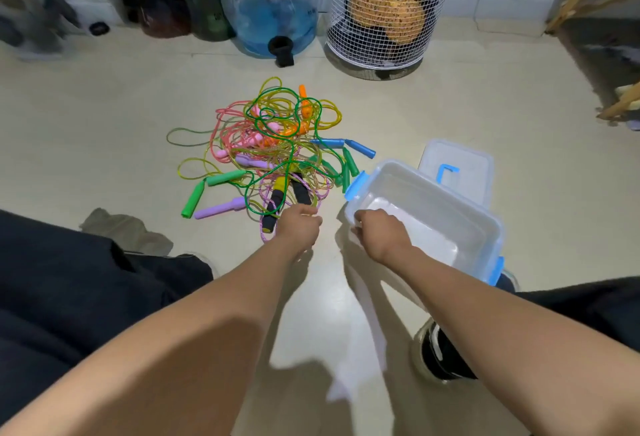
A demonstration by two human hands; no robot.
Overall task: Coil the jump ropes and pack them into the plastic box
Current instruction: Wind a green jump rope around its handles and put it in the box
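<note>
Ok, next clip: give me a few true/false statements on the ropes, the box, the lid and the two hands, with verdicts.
1. The plastic box already holds coiled ropes. False: no rope is in it.
2. The jump ropes lie in one tangled pile on the floor. True.
3. The lid is clipped onto the box. False: it lies on the floor behind the box.
4. The right hand grips the near corner of the box rim. True.
5. The left hand rests on the lid. False: it is at the near edge of the pile, beside the black handles.
</note>
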